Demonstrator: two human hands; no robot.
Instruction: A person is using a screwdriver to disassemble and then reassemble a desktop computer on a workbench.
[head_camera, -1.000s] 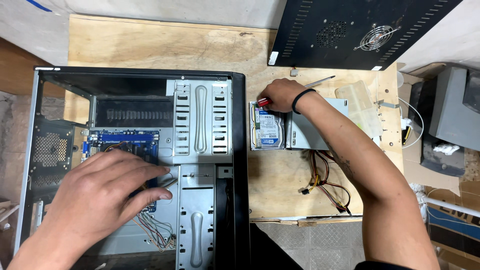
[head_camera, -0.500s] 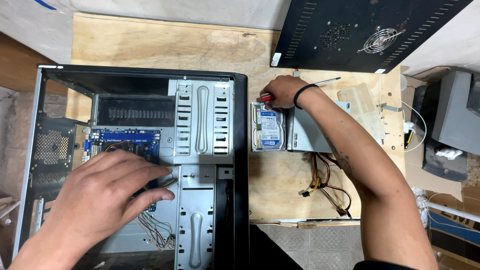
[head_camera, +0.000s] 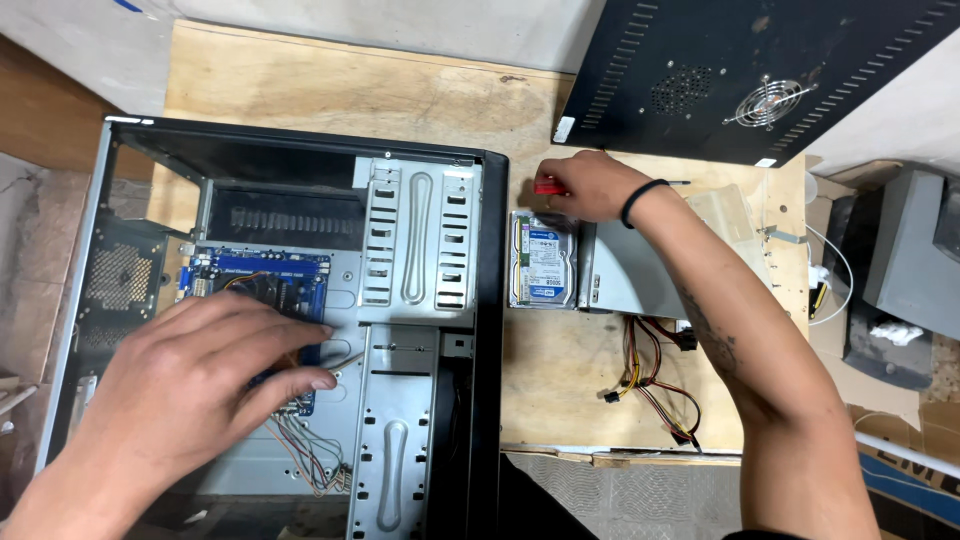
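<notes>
An open black computer case (head_camera: 490, 300) lies on its side on a plywood table (head_camera: 350, 90). My left hand (head_camera: 190, 390) rests inside it on the blue motherboard (head_camera: 255, 275), fingers spread over the thin front-panel wires (head_camera: 305, 455). My right hand (head_camera: 585, 185) reaches out over the table beyond the case and is closed on a red-handled screwdriver (head_camera: 548, 187), whose thin shaft sticks out to the right. Just below that hand lie a hard drive (head_camera: 542, 260) and a grey power supply (head_camera: 630, 280) with its cable bundle (head_camera: 660, 385).
The black side panel with a fan grille (head_camera: 760, 70) leans at the back right. Grey boxes and cardboard (head_camera: 900, 280) crowd the right edge. The table's front edge (head_camera: 600, 458) runs just past the cables, with tiled floor below.
My right hand has closed around the screwdriver and shifted slightly left and up with it. My left hand has stayed on the motherboard.
</notes>
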